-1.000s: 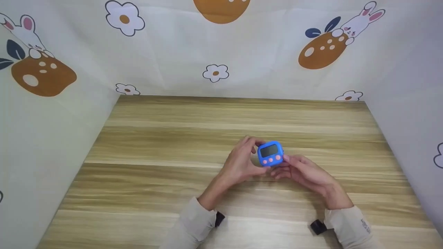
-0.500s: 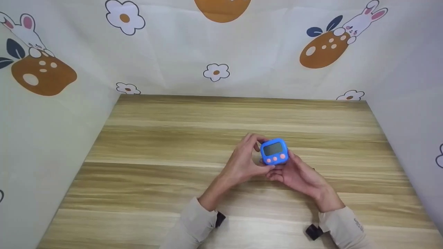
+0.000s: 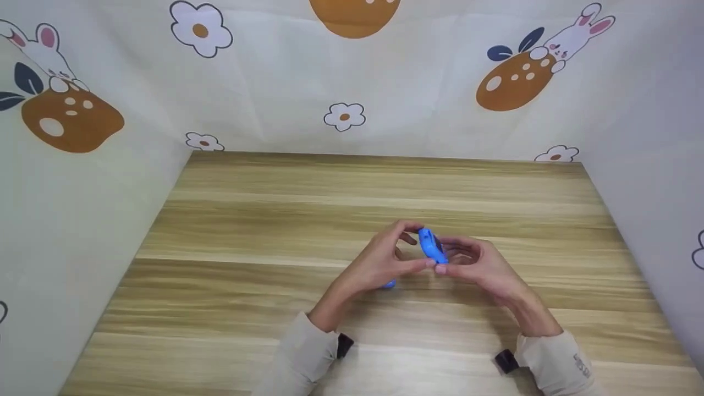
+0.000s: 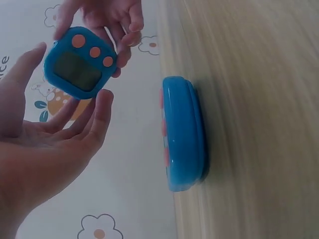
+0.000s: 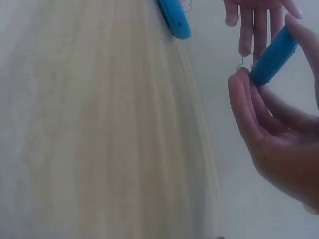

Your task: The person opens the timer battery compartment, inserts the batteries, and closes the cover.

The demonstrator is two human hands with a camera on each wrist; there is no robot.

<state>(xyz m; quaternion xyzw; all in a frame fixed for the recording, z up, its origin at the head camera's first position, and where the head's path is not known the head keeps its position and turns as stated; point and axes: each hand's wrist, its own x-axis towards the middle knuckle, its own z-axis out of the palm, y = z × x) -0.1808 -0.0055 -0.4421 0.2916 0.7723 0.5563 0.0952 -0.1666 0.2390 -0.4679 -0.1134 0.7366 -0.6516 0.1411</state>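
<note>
A blue digital timer (image 3: pixel 432 246) is held up between the two hands, nearly edge-on in the head view. Its grey screen and pink round buttons show in the left wrist view. My right hand (image 3: pixel 487 269) grips it by the edges, thumb at the near end, fingers behind. My left hand (image 3: pixel 379 258) curves about the other side, a fingertip at the top and the thumb at the lower end; how firmly it holds is hard to tell. A second blue timer (image 4: pixel 184 134) stands on the table, mostly hidden by the left wrist in the head view.
The wood-grain table (image 3: pixel 247 220) is bounded at the back and sides by pale cloth (image 3: pixel 275 82) printed with flowers, rabbits and orange fruit. A black wrist camera (image 3: pixel 506 361) sits at the right cuff, another black camera (image 3: pixel 344 345) at the left.
The timer has turned from screen-up to nearly edge-on. My right hand has shifted its grip, its thumb now at the near end. The second timer's edge has come into sight beneath the left wrist.
</note>
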